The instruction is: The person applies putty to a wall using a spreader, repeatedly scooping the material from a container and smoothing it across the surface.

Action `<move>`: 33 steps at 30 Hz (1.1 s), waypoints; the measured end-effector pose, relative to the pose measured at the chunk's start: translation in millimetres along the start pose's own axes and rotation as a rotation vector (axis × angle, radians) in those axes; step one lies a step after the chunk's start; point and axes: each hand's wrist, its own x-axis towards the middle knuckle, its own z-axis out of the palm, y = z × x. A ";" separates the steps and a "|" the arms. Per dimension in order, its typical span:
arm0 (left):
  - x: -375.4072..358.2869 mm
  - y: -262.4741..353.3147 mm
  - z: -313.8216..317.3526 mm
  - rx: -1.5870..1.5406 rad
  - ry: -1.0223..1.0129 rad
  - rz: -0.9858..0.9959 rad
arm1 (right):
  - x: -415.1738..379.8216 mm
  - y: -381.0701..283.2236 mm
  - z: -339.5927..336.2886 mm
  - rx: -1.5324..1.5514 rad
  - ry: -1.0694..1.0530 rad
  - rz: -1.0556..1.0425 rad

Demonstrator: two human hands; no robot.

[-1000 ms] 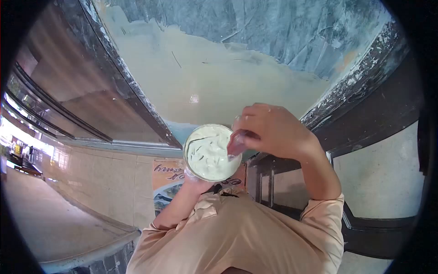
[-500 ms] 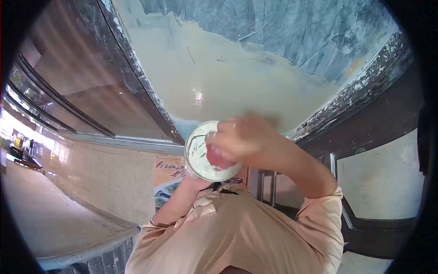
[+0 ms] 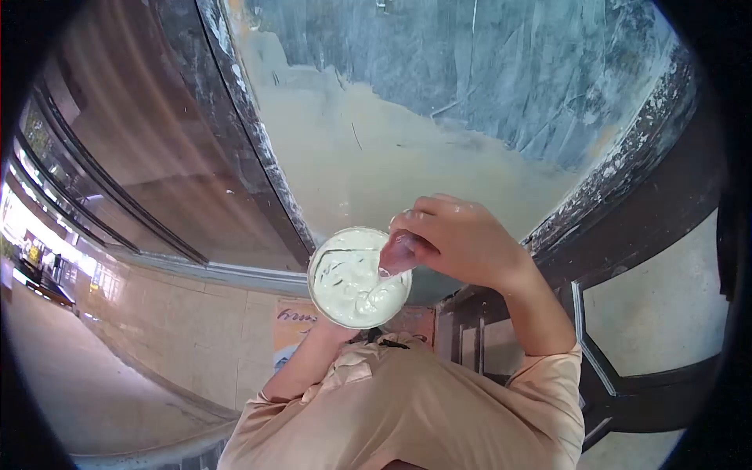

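Observation:
My left hand (image 3: 337, 329) is under a round tub (image 3: 315, 291) and supports it; most of its fingers are hidden below. Thick, pale paste (image 3: 345, 282) fills the tub, with ridges and swirls on its surface. In my right hand (image 3: 446, 231) is a reddish, translucent scraper (image 3: 400, 252), pinched between the fingers. Its lower edge meets the paste at the right side of the tub. Ahead stands a panel, bluish grey in its upper part (image 3: 501, 70) and coated smooth beige in its lower part (image 3: 376, 157).
A dark frame with white smears (image 3: 270, 168) borders the panel on the left, another (image 3: 619, 160) on the right. Brown glossy panels stand left. Below are floor tiles (image 3: 211, 321) and a printed orange sheet (image 3: 294, 317). Dark framework with pale panels (image 3: 650, 313) is at the right.
My right hand and the scraper have moved right, from over the middle of the tub to its right side. The tub sits slightly lower in view, and more paste shows.

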 end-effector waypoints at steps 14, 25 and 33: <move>12.4 -6.8 -46.2 -1.388 -0.112 -0.238 | 10.5 12.0 15.2 -0.126 0.171 0.128; 14.3 -17.8 -64.2 -1.409 -0.184 -0.230 | 14.1 27.8 2.5 -0.080 0.371 0.378; 15.5 -26.7 -61.1 -1.254 -0.111 -0.212 | 65.6 13.1 -43.9 -0.363 0.515 0.369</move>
